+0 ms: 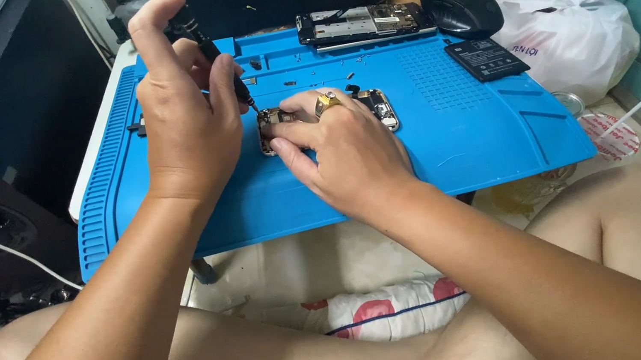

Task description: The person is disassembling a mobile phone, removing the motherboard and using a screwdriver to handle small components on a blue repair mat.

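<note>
Even, soft daylight, brightest up right of the blue mat (453,140) on the white plastic bag (572,25). Dark and murky left of the mat. Faint shadows under hands. Mild wide-angle stretch at edges; forearms below mat slightly soft.

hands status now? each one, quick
Left hand: closed on a black screwdriver, tip at the opened phone.
Right hand: fingers pressing down on the phone, steadying it.

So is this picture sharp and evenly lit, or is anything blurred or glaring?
Head view: soft, even light with faint shadows under the left hand and right hand; the blue repair mat is crisp; the opened phone between the hands shows small glints; forearms at the bottom edge look stretched by the wide lens; the white bag is bright, slightly washed out.
</note>
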